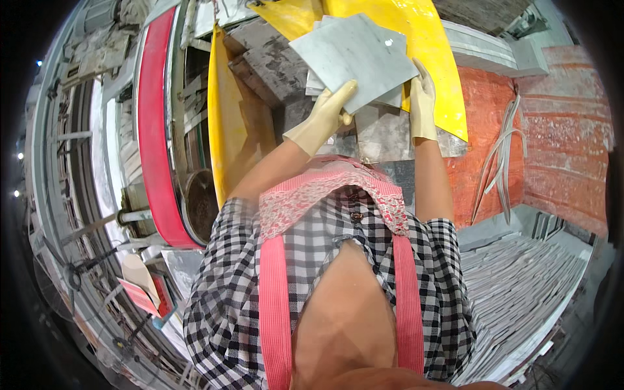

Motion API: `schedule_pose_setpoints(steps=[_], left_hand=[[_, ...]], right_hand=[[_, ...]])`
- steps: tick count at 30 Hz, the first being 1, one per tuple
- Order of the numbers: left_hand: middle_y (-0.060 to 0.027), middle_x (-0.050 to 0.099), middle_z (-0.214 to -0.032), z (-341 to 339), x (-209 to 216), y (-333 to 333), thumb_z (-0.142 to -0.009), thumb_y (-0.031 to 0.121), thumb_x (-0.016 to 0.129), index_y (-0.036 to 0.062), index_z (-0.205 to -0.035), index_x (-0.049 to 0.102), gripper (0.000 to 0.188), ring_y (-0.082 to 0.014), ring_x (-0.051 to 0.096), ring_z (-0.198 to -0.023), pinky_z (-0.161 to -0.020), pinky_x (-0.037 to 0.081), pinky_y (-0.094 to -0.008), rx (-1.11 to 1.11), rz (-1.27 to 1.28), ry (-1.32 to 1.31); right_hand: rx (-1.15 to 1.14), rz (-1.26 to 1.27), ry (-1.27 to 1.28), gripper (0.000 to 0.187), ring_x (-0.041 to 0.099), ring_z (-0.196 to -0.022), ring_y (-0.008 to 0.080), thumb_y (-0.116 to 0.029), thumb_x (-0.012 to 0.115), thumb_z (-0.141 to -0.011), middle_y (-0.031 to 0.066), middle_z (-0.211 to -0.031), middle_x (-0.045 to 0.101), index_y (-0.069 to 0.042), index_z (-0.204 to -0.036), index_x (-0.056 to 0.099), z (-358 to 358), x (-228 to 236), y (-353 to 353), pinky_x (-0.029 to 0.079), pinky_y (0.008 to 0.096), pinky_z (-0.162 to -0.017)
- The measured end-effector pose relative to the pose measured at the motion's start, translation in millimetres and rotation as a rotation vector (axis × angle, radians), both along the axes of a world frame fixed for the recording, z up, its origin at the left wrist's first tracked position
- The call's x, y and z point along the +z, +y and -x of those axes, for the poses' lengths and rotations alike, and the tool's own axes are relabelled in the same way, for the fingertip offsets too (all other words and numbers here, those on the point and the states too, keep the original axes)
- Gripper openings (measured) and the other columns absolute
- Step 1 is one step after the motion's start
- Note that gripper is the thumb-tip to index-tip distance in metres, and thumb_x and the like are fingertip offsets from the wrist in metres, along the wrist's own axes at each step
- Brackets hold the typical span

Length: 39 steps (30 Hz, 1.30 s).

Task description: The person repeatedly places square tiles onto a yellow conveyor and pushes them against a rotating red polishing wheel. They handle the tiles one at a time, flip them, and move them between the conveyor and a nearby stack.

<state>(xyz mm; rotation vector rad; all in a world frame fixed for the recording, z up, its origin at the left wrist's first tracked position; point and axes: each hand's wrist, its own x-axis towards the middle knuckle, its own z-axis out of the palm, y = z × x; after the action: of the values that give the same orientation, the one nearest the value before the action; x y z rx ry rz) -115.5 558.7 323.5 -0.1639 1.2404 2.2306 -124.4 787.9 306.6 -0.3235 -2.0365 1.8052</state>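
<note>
A square pale grey, veined stone tile [357,58] is tilted between my two gloved hands. My left hand [325,118] is closed on its lower left edge, with the thumb on the face and the fingers curled beneath. At the tile's right corner, my right hand [422,97] grips the edge; its fingers are partly hidden. Behind and under the held tile, the edges of several more tiles [314,82] show as a stack. Both gloves are thin and cream-coloured.
Yellow sheeting [442,71] lies behind and to the right, with a yellow panel [227,123] at left. Dark stone slabs [266,58] lie past the left hand. A red-edged machine [156,130] stands left. White straps [500,149] hang over orange sheeting; stacked thin slabs [526,292] sit lower right.
</note>
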Motion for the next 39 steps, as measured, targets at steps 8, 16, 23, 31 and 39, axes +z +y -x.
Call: schedule_pose_setpoints(steps=[8, 16, 23, 31, 39], left_hand=[[-0.0029, 0.061, -0.071, 5, 7, -4, -0.099, 0.033, 0.067, 0.0054, -0.111, 0.063, 0.03, -0.0091, 0.047, -0.041, -0.038, 0.035, -0.0227, -0.012, -0.025, 0.011], [-0.0036, 0.066, -0.081, -9, 17, -6, -0.098, 0.033, 0.068, 0.0034, -0.116, 0.063, 0.035, -0.0107, 0.061, -0.055, -0.047, 0.044, -0.0236, -0.095, 0.029, 0.146], [-0.0123, 0.073, -0.085, -36, 20, 30, -0.098, 0.036, 0.068, -0.0047, -0.103, 0.07, 0.041, -0.014, 0.069, -0.075, -0.068, 0.054, -0.0256, -0.204, -0.096, 0.044], [-0.017, 0.073, -0.084, -21, -8, 69, -0.098, 0.045, 0.067, -0.0101, -0.095, 0.069, 0.055, -0.0162, 0.07, -0.066, -0.062, 0.055, -0.0236, -0.103, -0.103, -0.109], [-0.012, 0.074, -0.081, 8, 8, -2, -0.102, 0.04, 0.058, -0.0012, -0.094, 0.069, 0.044, -0.0171, 0.072, -0.067, -0.06, 0.056, -0.0271, -0.743, 0.281, 0.235]], right_hand=[[-0.016, 0.207, -0.125, 0.036, 0.058, -0.115, 0.0143, -0.005, 0.049, -0.103, 0.0101, -0.137, 0.062, -0.001, -0.137, 0.062, -16, 42, -15, 0.045, 0.0281, -0.099], [-0.061, 0.451, 0.063, 0.034, 0.06, -0.124, 0.0235, -0.004, 0.055, -0.102, 0.0189, -0.134, 0.061, 0.005, -0.135, 0.055, 10, 28, -21, 0.047, 0.0358, -0.109], [0.099, 0.426, 0.042, 0.036, 0.064, -0.115, 0.0227, 0.0, 0.054, -0.1, 0.0179, -0.127, 0.063, 0.002, -0.136, 0.053, 41, 65, -12, 0.052, 0.0365, -0.104], [0.229, 0.357, -0.045, 0.034, 0.064, -0.107, 0.0182, -0.003, 0.056, -0.101, 0.0133, -0.122, 0.065, 0.003, -0.134, 0.055, 95, 39, 11, 0.054, 0.0313, -0.098], [0.16, 0.327, -0.006, 0.039, 0.058, -0.126, 0.0261, -0.005, 0.052, -0.104, 0.0231, -0.142, 0.057, 0.006, -0.141, 0.046, 109, 6, 14, 0.046, 0.0366, -0.111]])
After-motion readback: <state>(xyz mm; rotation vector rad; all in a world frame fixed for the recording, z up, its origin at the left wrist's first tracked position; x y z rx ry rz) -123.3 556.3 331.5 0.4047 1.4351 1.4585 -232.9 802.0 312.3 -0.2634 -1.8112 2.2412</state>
